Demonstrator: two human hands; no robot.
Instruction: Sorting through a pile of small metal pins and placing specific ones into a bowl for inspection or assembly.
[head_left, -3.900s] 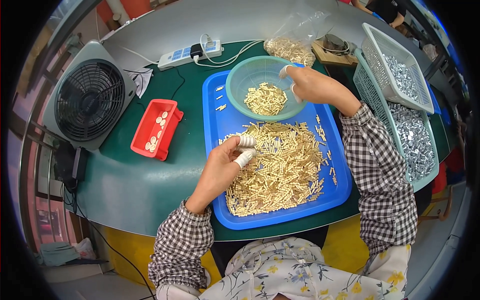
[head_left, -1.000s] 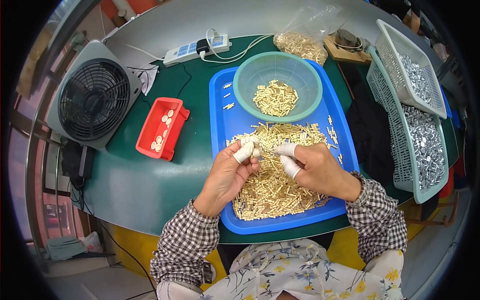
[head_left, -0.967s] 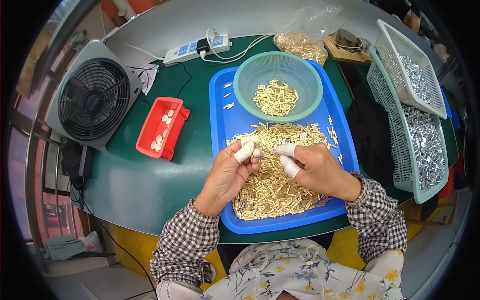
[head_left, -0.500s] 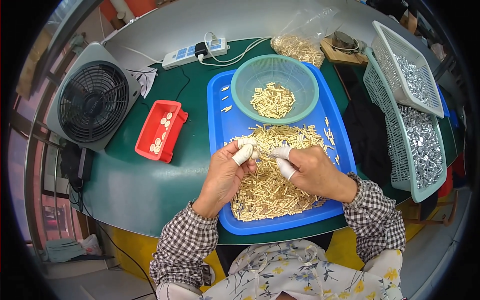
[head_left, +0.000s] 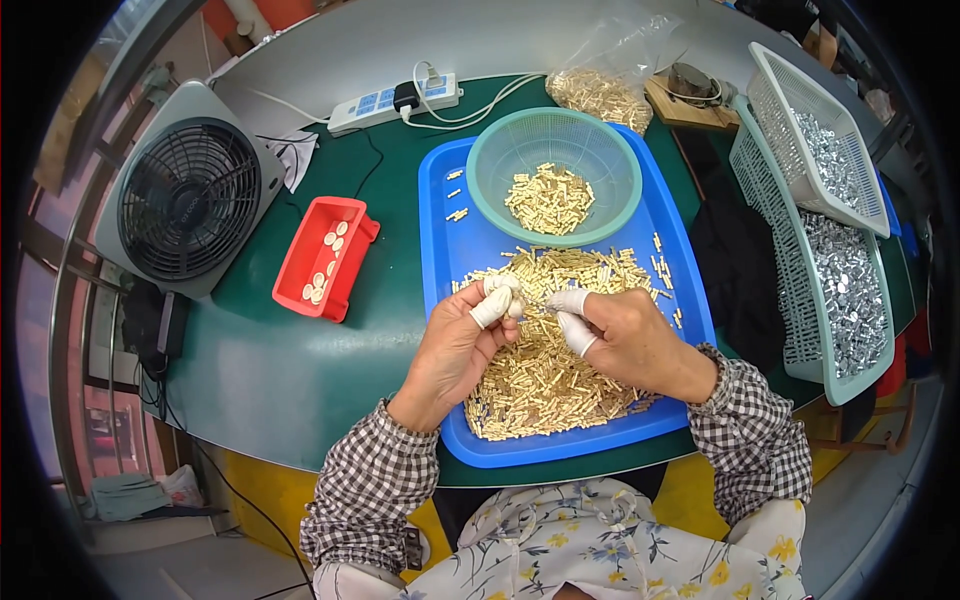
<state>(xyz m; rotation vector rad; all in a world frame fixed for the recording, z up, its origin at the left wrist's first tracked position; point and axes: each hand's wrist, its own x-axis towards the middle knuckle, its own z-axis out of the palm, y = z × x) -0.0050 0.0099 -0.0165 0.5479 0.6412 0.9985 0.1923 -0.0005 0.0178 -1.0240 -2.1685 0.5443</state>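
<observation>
Left hand (head_left: 450, 350): white-capped fingertips drawn together in a pinch above the tray (head_left: 440, 240); what is gripped, if anything, cannot be told. Right hand (head_left: 635, 335): held opposite, just beside it, thumb and finger likewise pinched; anything gripped is too small to tell.

Brass pieces (head_left: 560, 385): heaped in the blue tray below both hands, with a few strays along its sides. Colander (head_left: 622, 185), green: stood at the tray's far end, part-filled with similar pieces. Bin (head_left: 320, 225), red: placed left of the tray on the worktop (head_left: 240, 370), pale discs (head_left: 318, 288) held within. Fan (head_left: 188, 200): set at far left. Baskets (head_left: 825, 320): stacked at right, silver parts (head_left: 850, 290) contained.
</observation>
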